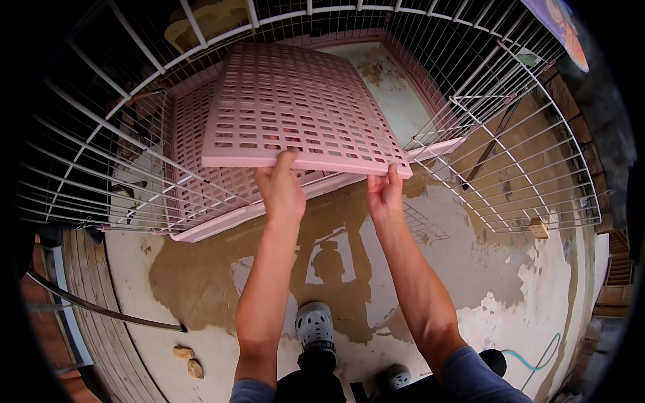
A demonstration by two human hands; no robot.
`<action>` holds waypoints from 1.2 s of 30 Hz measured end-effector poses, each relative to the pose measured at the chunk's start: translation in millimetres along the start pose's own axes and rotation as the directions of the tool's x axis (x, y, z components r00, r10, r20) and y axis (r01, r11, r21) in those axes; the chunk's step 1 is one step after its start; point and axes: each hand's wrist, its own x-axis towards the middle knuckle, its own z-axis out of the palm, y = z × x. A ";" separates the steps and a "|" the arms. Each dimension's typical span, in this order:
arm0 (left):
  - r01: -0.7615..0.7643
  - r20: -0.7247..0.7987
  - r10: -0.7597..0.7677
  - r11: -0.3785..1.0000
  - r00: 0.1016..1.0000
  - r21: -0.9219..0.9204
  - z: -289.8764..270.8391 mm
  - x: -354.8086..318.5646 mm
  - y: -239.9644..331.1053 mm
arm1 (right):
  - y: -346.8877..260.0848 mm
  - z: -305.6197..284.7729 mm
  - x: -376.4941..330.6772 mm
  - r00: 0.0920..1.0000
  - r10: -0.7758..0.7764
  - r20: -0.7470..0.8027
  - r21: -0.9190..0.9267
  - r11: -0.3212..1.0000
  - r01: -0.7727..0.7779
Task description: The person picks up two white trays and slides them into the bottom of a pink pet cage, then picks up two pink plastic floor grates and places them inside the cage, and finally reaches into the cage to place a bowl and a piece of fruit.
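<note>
**Slotted floor panel held half-way through cage opening**

Both hands grip the near edge of a pink slotted plastic panel (295,107). Left hand (281,191) — thumb on top of the panel edge, fingers curled beneath it, clenched on the rim. Right hand (384,195) — same kind of grasp at the near right corner, fingers wrapped over the edge. The panel is off the ground, tilted, its far end reaching into the white wire cage (101,154) through the open front.

Inside the cage a pink base tray (222,218) sits on the ground. A second slotted pink panel (191,154) lies in its left part. The right part of the tray floor (396,94) is bare, pale and stained. The held panel hangs above the tray, overlapping the seated panel at its left edge and not resting flat anywhere I can see.

The wire door (531,161) stands swung open to the right. The concrete floor (470,269) in front is wet in a broad dark patch, with the person's shadow across it. A grey shoe (316,326) shows at bottom centre, two small stones (188,359) at lower left, and a green hose (537,359) at lower right.

Judgement on progress: one panel looks in place; the held one is neither fully in nor fully out — from a single moment I cannot tell which way it travels. Its seating or removal remains undone.
</note>
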 end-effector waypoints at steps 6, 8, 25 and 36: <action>0.069 -0.084 -0.092 0.966 0.992 -0.250 -11.8 24.8 7.9 | 12.1 43.3 9.8 0.992 0.058 0.113 -0.148 0.988 -0.040; 0.081 -0.133 -0.133 0.937 0.982 -0.340 -37.2 39.6 -2.9 | 13.4 55.9 11.8 0.978 0.112 0.178 -0.253 0.965 -0.065; 0.243 0.093 -0.233 0.778 0.968 -0.580 55.2 23.8 -93.4 | -69.0 70.8 17.2 0.920 0.236 0.312 -0.808 0.575 0.127; 0.279 0.119 -0.259 0.761 0.958 -0.586 116.8 28.2 -168.2 | -117.9 -82.8 -78.7 0.803 0.596 -0.003 -0.930 0.293 -0.222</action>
